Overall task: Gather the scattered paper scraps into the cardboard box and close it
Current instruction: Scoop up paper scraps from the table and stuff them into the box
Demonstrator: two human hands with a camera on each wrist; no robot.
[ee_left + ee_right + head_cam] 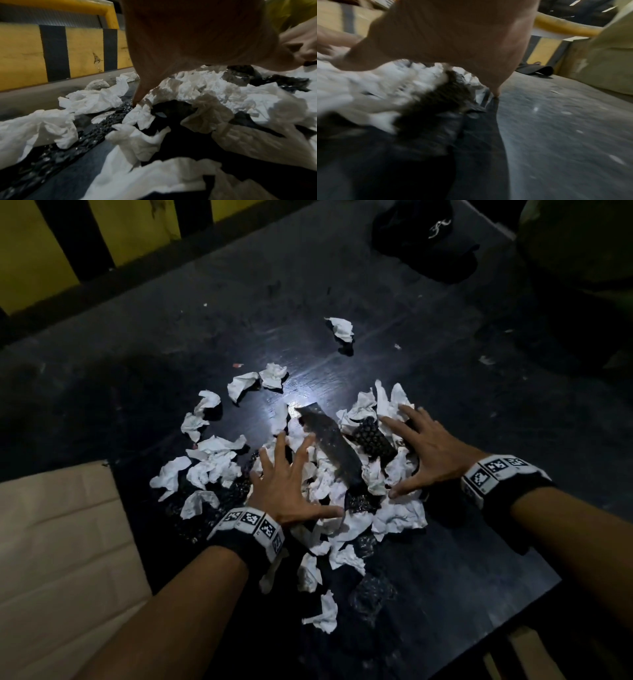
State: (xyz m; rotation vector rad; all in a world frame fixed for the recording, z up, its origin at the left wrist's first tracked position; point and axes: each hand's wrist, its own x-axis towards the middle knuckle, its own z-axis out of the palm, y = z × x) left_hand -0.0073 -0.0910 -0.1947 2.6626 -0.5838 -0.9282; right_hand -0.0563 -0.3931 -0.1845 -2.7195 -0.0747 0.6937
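Note:
A heap of crumpled white paper scraps point(318, 484) mixed with dark bubble-wrap pieces point(373, 438) and a dark strip point(330, 446) lies on the black table point(462, 508). My left hand point(291, 474) rests spread on the heap's left side, fingers straight. My right hand point(418, 446) lies spread on the right side, thumb on the paper. In the left wrist view a fingertip point(137, 100) touches a scrap point(139, 115). The right wrist view is blurred; scraps point(368, 86) sit under my palm. A cardboard flap point(58, 542) shows at the lower left.
One stray scrap point(342, 328) lies farther back, and more scraps point(323, 613) trail toward me. A black cap point(428, 237) sits at the table's far edge. Yellow-and-black barriers point(51, 54) stand behind. The table's right edge point(534, 607) is close.

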